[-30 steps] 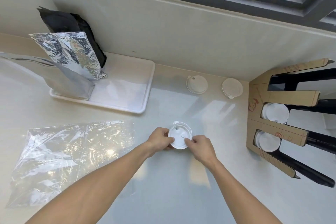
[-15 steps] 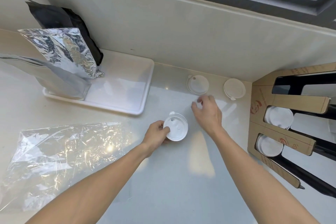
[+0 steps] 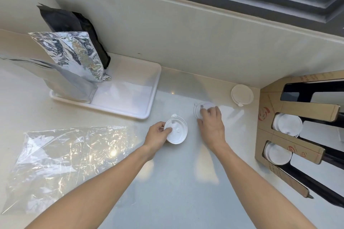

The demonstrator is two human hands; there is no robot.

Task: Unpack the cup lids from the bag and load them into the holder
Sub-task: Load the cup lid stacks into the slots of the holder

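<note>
The left hand [image 3: 158, 134] pinches one white lid [image 3: 176, 132], thumb on top, just off the desk [image 3: 167, 182]. The right hand [image 3: 211, 122] curls its fingers [image 3: 204, 112] over a second lid [image 3: 202, 108] lying under them; half a second ago it was only reaching there.

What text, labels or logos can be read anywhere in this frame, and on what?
Cardboard holder: red swirl logo and red lettering along its strips, too small and blurred to read.
Lower holder strip: small red marks, unreadable.
Foil bag, black bag, plastic bag, cup lids: no text visible.
</note>
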